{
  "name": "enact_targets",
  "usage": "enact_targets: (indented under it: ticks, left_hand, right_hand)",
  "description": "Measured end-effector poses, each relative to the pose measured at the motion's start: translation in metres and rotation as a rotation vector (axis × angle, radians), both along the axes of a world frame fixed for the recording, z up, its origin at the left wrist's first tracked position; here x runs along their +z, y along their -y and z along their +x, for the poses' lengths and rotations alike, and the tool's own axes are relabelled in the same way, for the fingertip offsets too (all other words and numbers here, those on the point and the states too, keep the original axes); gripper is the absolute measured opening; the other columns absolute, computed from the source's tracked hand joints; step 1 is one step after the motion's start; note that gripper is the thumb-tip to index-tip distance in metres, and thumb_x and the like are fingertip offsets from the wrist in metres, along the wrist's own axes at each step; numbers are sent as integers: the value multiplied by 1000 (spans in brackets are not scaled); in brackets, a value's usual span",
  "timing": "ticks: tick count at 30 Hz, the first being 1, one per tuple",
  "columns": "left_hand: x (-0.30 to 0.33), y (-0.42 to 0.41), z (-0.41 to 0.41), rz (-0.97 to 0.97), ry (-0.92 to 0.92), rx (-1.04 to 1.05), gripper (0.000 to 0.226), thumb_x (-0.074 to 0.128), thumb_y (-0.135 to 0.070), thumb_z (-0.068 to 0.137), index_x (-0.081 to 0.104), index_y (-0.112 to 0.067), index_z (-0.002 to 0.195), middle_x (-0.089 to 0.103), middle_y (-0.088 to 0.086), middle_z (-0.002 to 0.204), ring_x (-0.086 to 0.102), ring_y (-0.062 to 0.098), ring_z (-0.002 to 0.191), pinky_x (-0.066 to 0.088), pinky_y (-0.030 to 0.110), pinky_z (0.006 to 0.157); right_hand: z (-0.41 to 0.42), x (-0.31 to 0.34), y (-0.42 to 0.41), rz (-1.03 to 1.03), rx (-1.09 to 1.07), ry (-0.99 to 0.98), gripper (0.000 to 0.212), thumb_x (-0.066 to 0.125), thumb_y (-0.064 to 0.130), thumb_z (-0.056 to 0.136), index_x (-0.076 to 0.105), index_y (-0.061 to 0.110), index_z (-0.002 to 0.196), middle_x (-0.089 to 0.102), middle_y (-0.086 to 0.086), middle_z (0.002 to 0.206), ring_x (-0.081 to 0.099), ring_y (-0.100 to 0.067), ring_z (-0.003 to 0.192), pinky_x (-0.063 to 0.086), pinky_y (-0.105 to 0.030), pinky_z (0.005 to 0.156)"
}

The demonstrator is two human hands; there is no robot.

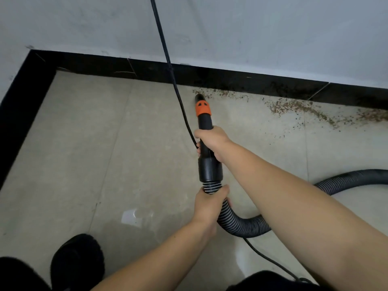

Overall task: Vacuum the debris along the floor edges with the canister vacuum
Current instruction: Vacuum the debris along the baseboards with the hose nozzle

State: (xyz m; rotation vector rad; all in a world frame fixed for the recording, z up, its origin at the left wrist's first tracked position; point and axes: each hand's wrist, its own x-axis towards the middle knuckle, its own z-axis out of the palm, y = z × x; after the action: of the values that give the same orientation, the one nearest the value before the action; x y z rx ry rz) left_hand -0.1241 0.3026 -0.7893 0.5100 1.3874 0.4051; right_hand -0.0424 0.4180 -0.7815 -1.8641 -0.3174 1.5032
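The right hand [211, 141] grips the black orange-banded nozzle [204, 122]; the left hand [210, 201] grips the ribbed grey hose [241, 223]. The black cord [180, 97] at nine o'clock could snag, leaving brown debris [294, 106] toward three o'clock.

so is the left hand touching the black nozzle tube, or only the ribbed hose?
Apart. The head view shows the left hand gripping the ribbed hose just below the nozzle tube, with bare hose ribs between them. The right hand holds the tube.

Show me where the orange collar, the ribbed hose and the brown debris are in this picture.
orange collar [202, 109], head view, middle of the band near the nozzle tip.
ribbed hose [235, 222], head view, the bend below the left hand.
brown debris [298, 107], head view, dense patch by the black baseboard.
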Motion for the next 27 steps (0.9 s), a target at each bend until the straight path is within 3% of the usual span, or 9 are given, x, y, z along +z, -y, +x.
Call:
enact_targets:
  ticks: [5, 11, 16, 23, 27]
  left_hand:
    - [-1, 3, 8, 27, -6, -191, 14, 65, -9, 80, 54, -11, 71, 58, 9, 62, 53, 18, 51, 46, 26, 56]
    - [1, 3, 33, 25, 12, -334, 16, 65, -11, 79, 53, -14, 69, 56, 6, 61, 52, 17, 52, 46, 24, 57]
    - [7, -2, 42, -21, 57, -243, 14, 64, -10, 80, 52, -13, 73, 56, 8, 62, 52, 16, 49, 46, 17, 46]
    - [4, -10, 25, -59, 56, -121, 9, 62, -8, 80, 54, -8, 76, 56, 10, 61, 54, 21, 55, 48, 30, 63]
    - [5, -9, 11, -81, 63, -32, 12, 64, -9, 80, 53, -10, 76, 57, 5, 54, 54, 18, 49, 48, 28, 59]
  right_hand:
    - [31, -5, 20, -16, -205, 28, 13, 58, 7, 83, 47, 10, 77, 49, -8, 55, 47, -19, 39, 47, -26, 46]
    - [70, -5, 37, -55, -347, 55, 13, 59, 7, 82, 46, 10, 81, 49, -8, 54, 47, -20, 39, 46, -29, 49]
    - [72, 1, 22, -51, -233, 43, 10, 58, 6, 82, 48, 8, 81, 50, -8, 57, 48, -20, 40, 47, -29, 49]
    - [37, 0, -3, -57, -39, 57, 12, 58, 6, 81, 46, 9, 80, 51, -9, 59, 49, -20, 41, 48, -28, 48]
    - [16, -1, -10, -60, 52, 32, 10, 58, 7, 82, 48, 9, 80, 51, -9, 58, 49, -18, 40, 48, -25, 43]
